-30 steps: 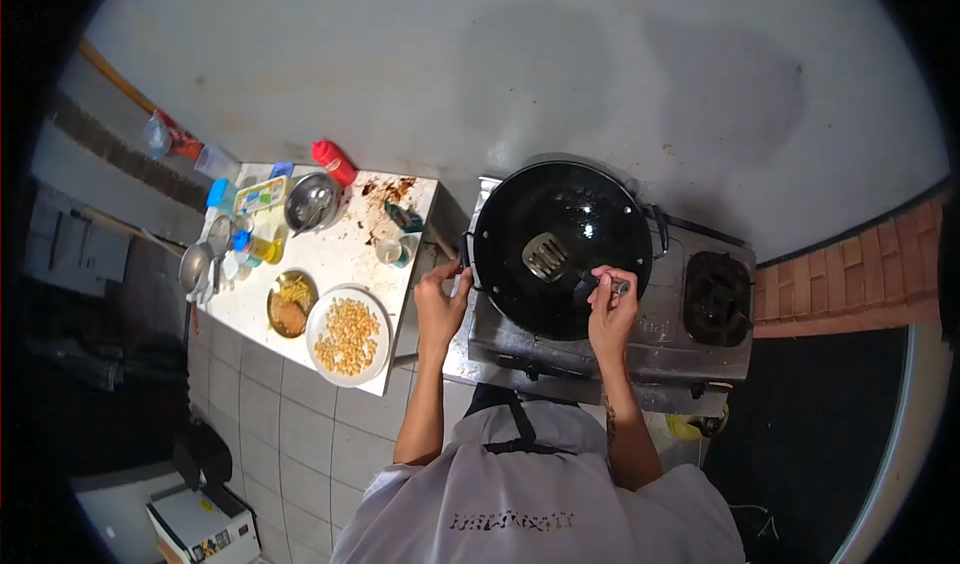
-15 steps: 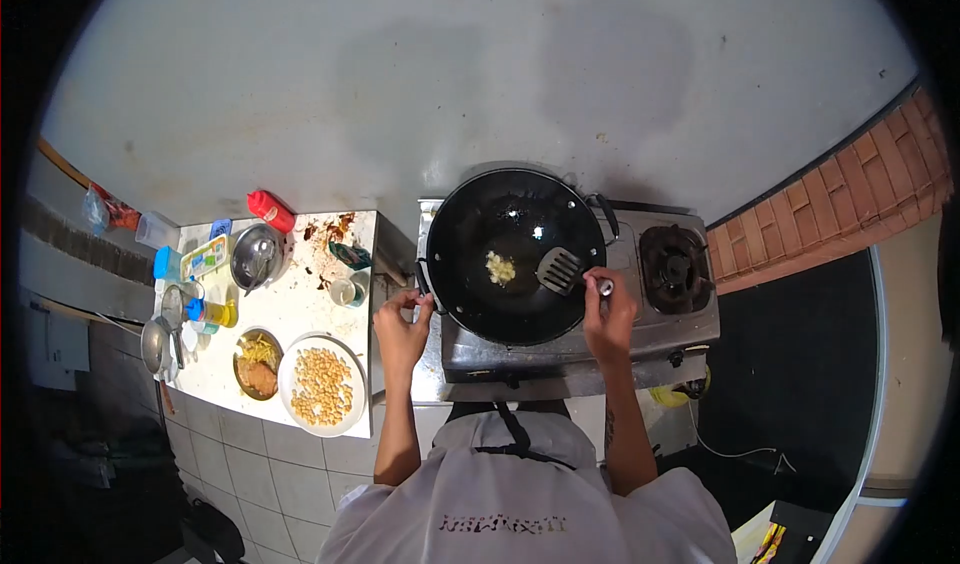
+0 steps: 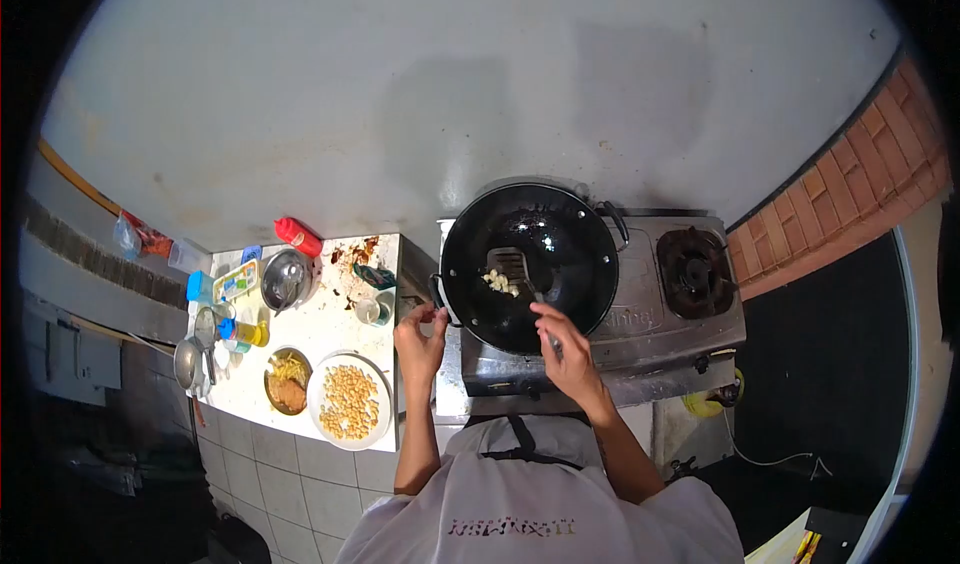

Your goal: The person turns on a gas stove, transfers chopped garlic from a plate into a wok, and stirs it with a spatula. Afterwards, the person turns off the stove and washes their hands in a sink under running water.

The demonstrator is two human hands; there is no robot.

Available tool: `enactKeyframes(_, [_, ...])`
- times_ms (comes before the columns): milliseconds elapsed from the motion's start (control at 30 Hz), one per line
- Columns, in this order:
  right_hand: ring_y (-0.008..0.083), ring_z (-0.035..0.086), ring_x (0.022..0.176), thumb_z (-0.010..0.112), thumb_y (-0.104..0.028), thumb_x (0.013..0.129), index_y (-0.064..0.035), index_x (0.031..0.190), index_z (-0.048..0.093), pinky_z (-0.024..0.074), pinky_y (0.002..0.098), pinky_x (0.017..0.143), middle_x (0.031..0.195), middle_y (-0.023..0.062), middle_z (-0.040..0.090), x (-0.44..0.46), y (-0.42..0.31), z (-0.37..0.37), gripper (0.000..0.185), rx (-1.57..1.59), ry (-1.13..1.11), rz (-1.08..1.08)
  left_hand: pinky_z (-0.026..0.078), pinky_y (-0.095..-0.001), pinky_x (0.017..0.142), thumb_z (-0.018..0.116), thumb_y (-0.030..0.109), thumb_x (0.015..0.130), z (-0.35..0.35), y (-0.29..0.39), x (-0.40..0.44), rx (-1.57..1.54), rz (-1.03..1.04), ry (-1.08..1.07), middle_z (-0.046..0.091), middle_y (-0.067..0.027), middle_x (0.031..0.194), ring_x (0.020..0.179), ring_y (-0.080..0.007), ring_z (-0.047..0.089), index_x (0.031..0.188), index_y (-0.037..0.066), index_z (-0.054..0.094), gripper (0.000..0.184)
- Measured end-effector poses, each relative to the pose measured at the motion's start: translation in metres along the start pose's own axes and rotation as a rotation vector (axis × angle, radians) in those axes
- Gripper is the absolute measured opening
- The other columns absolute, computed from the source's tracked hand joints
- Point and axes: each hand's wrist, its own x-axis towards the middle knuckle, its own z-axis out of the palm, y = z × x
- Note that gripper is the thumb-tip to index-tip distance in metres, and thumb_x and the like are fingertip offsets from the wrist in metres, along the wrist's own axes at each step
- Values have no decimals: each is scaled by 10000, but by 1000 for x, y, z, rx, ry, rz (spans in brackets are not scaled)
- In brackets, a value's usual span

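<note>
While pale bits (image 3: 495,281) lie unbrowned in the round black wok (image 3: 570,299), my left hand (image 3: 419,346) pinches its handle (image 3: 437,290), my right hand (image 3: 569,358) a slotted metal spatula (image 3: 509,261).

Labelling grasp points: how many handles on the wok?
2. The left handle is on the wok's left side, by the left hand; the right handle is at its upper right. Neither is fully hidden.

Wok (image 3: 560,304) set on stove (image 3: 640,264), left of the bare burner (image 3: 695,272); chopped pieces (image 3: 497,283) contained in it. Table (image 3: 345,334) placed left of stove; plate (image 3: 325,389) positioned at its near edge, right of bowl (image 3: 287,382).
</note>
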Motion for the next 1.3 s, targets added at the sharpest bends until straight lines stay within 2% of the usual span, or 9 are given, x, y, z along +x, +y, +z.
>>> enactKeyframes(167, [348, 633, 1035, 568, 110, 856, 46, 1005, 557, 511, 368, 879, 1208, 199, 607, -12, -12, -22, 162, -60, -52, -15, 513, -345, 734, 712, 173, 857, -3, 2, 3, 20, -14, -65, 711, -189, 802, 774, -253, 699, 972, -63, 698, 263])
enactKeyframes(333, [121, 589, 656, 528, 89, 908, 41, 1002, 551, 499, 266, 615, 1095, 177, 645, -15, 2, -17, 108, -47, 355, 22, 515, -347, 729, 703, 145, 862, -4, 8, 3, -3, -19, -70, 715, -185, 821, 766, -240, 694, 973, -75, 696, 246])
enactKeyframes(433, [122, 592, 621, 551, 68, 910, 20, 999, 549, 487, 246, 548, 1050, 142, 655, -21, 16, -8, 100, 114, 473, 309, 515, -350, 728, 702, 140, 864, -5, 5, 2, -20, -18, -83, 718, -183, 833, 770, -235, 692, 977, -74, 698, 242])
enactKeyframes(600, [71, 548, 624, 532, -1, 965, 6, 1003, 498, 442, 211, 539, 1020, 107, 630, -29, 21, 9, 52, 203, 436, 363, 503, -339, 689, 729, 172, 839, -4, 5, 1, -29, 0, -42, 697, -174, 781, 710, -235, 656, 974, -64, 702, 273])
enactKeyframes(700, [68, 523, 632, 542, 21, 952, 1, 1006, 492, 435, 208, 551, 1021, 96, 617, -25, 28, 18, 76, 251, 391, 313, 505, -343, 689, 732, 172, 834, -4, 6, 2, -4, -1, -37, 698, -179, 786, 715, -243, 661, 970, -65, 701, 275])
enactKeyframes(733, [126, 602, 757, 569, 33, 930, 1, 1011, 497, 490, 242, 672, 1031, 114, 611, -23, 27, 17, 113, 251, 354, 371, 506, -345, 688, 734, 172, 832, -4, 5, 2, -1, 2, -41, 698, -181, 787, 718, -247, 664, 967, -66, 701, 276])
enactKeyframes(867, [203, 643, 848, 590, 57, 897, 11, 1010, 507, 512, 289, 764, 999, 134, 621, -16, 54, 24, 147, 161, 357, 277, 496, -361, 683, 727, 202, 851, -4, 4, 2, 9, -19, -71, 720, -181, 855, 792, -242, 693, 1001, -69, 693, 312])
enactKeyframes(1233, [228, 671, 828, 601, 44, 896, 13, 992, 522, 518, 312, 736, 991, 136, 661, -12, 41, 11, 128, 147, 299, 361, 498, -357, 713, 726, 201, 853, -1, -5, 2, 11, -3, -49, 715, -175, 833, 772, -241, 683, 990, -52, 701, 288])
enactKeyframes(1300, [233, 667, 823, 603, 47, 893, 11, 990, 523, 518, 318, 744, 980, 135, 665, -10, 50, 18, 130, 64, 322, 227, 500, -356, 716, 723, 196, 855, -3, 1, 2, 16, -13, -65, 715, -176, 832, 773, -243, 684, 991, -55, 700, 286])
